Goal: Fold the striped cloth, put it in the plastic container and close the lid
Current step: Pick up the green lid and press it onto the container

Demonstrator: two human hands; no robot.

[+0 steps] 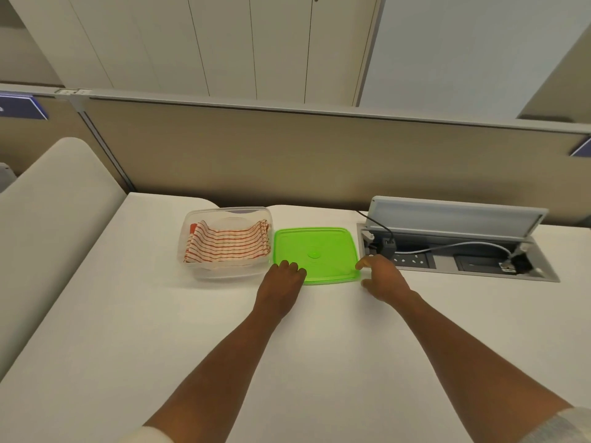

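Both arms reach forward: left hand point(285, 276) and right hand point(380, 276), fingers apart, touch green lid point(316, 251) edges.

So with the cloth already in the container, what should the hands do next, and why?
Probably grip the lid at its near corners and lift it. The cloth lies folded in the open container, the lid lies flat on the table beside it, and the left hand and right hand sit at those corners.
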